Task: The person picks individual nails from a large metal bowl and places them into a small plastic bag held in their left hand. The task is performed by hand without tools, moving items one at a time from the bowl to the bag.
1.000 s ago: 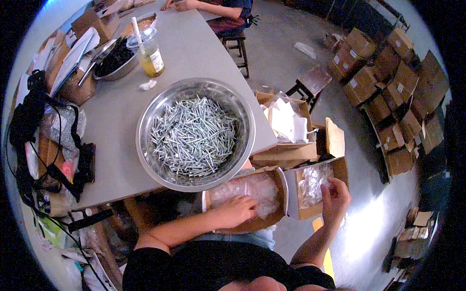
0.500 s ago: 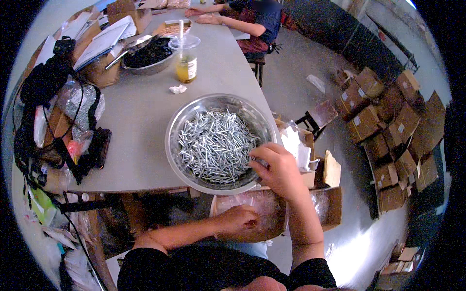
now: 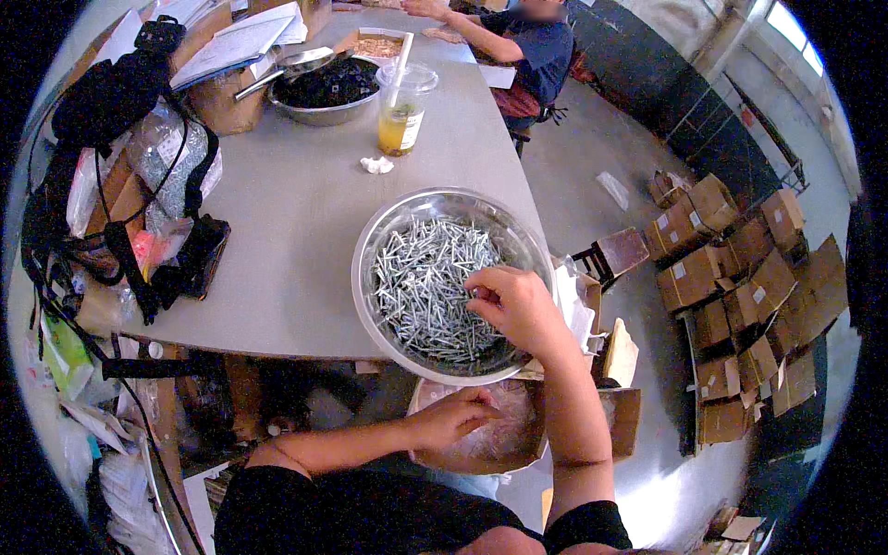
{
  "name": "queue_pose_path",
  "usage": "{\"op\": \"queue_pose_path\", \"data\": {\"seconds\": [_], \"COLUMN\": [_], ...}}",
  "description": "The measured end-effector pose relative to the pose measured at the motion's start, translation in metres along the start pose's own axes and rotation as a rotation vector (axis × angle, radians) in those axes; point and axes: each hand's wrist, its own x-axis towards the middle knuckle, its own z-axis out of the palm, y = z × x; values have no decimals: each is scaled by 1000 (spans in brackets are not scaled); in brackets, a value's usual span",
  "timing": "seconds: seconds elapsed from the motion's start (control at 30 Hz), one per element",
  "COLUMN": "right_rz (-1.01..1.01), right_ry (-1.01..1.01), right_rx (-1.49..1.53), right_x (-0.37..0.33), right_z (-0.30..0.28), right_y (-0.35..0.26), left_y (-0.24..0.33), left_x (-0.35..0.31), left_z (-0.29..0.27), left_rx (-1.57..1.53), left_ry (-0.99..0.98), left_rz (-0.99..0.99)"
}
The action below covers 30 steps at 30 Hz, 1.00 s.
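A round steel bowl (image 3: 370, 326) stands at the table's near edge, full of thin silver nails or screws (image 3: 430, 277); their heads are too small to make out. My right hand (image 3: 514, 305) reaches over the bowl's right side, thumb and fingers bent together at the surface of the heap. Whatever lies between those fingertips is hidden. Below the table edge, my left hand (image 3: 451, 418) hovers above an open cardboard box (image 3: 532, 446) lined with clear plastic. Its fingers are curled toward the thumb, and I cannot see what they hold.
Behind the bowl stand a lidded drink cup (image 3: 403, 116), a crumpled tissue (image 3: 376, 165) and a basin (image 3: 326, 115) of black pieces. Black straps and bags (image 3: 111, 120) crowd the left. A person (image 3: 527, 55) sits at the far end; cartons (image 3: 731, 296) are stacked at right.
My view has shifted, so the bowl appears farther right. My right hand has moved inward from the bowl's right rim, over the heap. The left hand's fingers have straightened somewhat.
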Motion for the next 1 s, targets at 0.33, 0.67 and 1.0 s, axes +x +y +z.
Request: {"op": "queue_pose_path", "data": {"seconds": [0.33,0.67,1.0], "right_rz": [-203,-62,65], "right_ry": [-6,22,-46], "right_rx": [-8,-144,-287], "right_x": [6,0,-2], "right_z": [9,10,10], "right_y": [8,1,-2], "left_y": [27,23,30], "left_x": [6,7,8], "left_z": [-20,-17,-31], "left_rx": [-151,-275,-218], "left_ry": [32,98,-82], "left_rz": [-252,-264,-425]}}
